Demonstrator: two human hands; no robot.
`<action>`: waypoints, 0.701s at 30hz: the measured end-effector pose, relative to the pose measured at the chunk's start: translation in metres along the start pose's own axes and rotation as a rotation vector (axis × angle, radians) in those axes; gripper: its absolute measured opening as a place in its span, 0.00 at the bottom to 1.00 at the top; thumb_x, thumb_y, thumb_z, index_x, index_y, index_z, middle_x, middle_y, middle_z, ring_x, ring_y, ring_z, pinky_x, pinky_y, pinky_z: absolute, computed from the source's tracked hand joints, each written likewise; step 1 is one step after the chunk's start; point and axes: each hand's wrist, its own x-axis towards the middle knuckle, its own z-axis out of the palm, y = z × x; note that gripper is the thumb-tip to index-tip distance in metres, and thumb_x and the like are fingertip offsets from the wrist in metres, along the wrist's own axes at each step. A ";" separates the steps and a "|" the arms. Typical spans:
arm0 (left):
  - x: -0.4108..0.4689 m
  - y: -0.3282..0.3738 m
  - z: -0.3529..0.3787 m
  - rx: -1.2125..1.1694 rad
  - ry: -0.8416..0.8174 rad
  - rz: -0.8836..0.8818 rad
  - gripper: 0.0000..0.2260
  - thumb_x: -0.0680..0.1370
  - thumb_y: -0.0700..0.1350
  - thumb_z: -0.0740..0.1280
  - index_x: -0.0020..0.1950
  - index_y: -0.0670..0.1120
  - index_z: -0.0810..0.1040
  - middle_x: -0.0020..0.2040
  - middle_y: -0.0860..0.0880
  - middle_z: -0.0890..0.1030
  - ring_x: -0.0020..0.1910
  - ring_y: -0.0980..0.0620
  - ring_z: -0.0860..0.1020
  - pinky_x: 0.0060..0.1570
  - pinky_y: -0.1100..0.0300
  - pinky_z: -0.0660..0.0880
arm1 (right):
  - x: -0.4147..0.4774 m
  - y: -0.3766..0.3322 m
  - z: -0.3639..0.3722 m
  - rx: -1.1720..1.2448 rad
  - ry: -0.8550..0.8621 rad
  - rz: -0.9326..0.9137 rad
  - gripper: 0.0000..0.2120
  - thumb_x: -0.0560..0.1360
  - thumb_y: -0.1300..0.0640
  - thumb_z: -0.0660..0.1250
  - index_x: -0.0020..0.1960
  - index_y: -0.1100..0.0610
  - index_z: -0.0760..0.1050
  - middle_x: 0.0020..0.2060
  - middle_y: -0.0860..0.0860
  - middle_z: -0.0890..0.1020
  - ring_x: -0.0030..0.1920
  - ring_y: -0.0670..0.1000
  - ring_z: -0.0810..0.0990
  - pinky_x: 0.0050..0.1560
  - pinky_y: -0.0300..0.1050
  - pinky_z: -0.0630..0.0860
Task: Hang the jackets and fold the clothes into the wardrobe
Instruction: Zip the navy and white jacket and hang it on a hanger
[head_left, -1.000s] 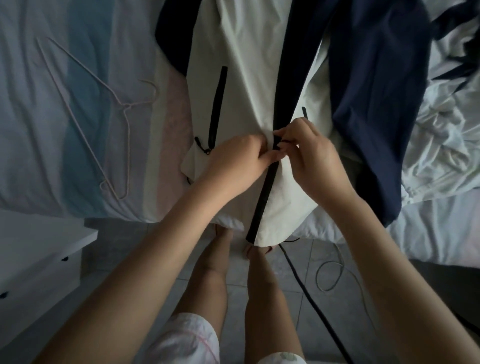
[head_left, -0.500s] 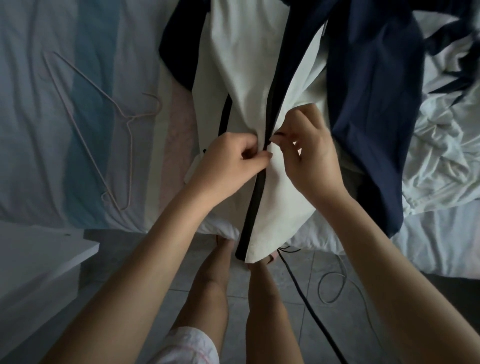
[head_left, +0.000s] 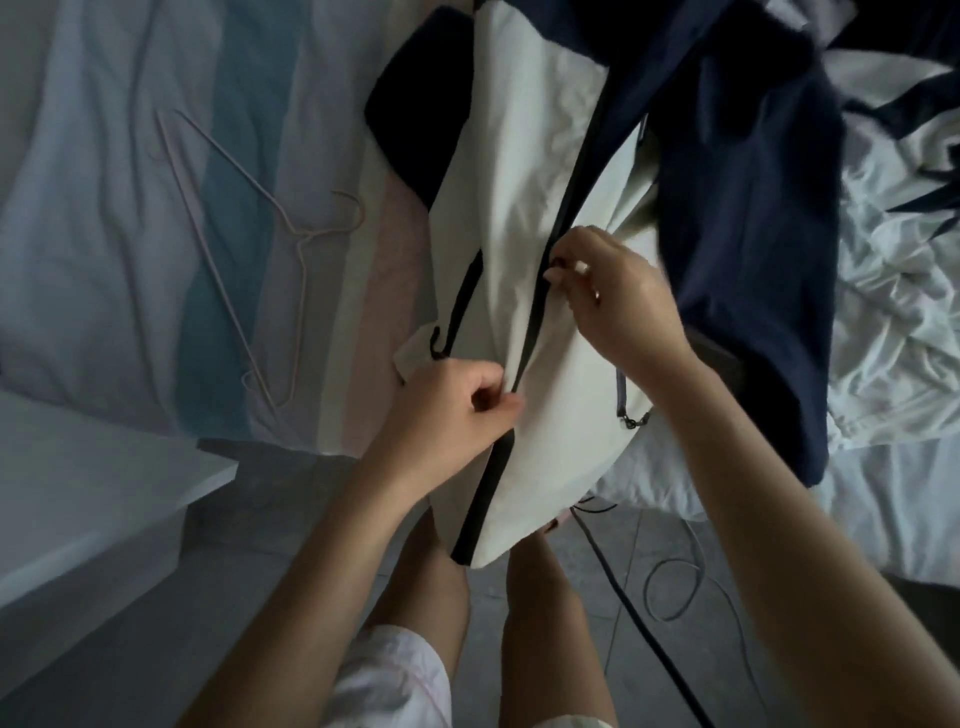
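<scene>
White and navy, the jacket (head_left: 524, 171) lies over the bed (head_left: 130, 260) edge, the left hand (head_left: 447, 410) pinching its fabric low beside the black zip (head_left: 532, 332) and the right hand (head_left: 618, 306) pinching the zip higher, so it seems best to hold the lower end taut and draw straight up.

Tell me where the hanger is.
Head view, left side: the pink hanger lies flat on the striped bed sheet, left of the white jacket and beyond the white furniture.

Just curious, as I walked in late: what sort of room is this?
Probably a bedroom: a bed with a striped sheet and rumpled white bedding, a wire hanger lying on it, and a white and navy jacket hanging over its edge.
</scene>
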 end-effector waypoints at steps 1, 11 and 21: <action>-0.007 -0.005 0.000 0.075 -0.023 -0.039 0.17 0.76 0.47 0.68 0.31 0.42 0.69 0.26 0.46 0.70 0.25 0.55 0.67 0.27 0.63 0.61 | -0.008 -0.003 0.005 -0.009 -0.055 -0.022 0.04 0.78 0.58 0.62 0.50 0.58 0.74 0.44 0.48 0.78 0.39 0.52 0.76 0.40 0.50 0.74; 0.005 0.002 0.009 0.361 0.109 -0.070 0.16 0.73 0.61 0.67 0.42 0.48 0.72 0.39 0.55 0.74 0.35 0.55 0.73 0.32 0.60 0.67 | -0.070 -0.017 0.022 0.149 -0.085 -0.033 0.04 0.76 0.66 0.59 0.47 0.60 0.72 0.36 0.52 0.79 0.34 0.52 0.78 0.35 0.49 0.73; 0.004 -0.004 0.010 0.283 -0.043 0.080 0.14 0.76 0.50 0.67 0.36 0.42 0.76 0.26 0.49 0.72 0.24 0.54 0.69 0.28 0.58 0.64 | -0.095 -0.023 0.012 -0.211 -0.016 -0.119 0.09 0.78 0.53 0.59 0.46 0.55 0.76 0.34 0.47 0.79 0.34 0.52 0.77 0.29 0.43 0.69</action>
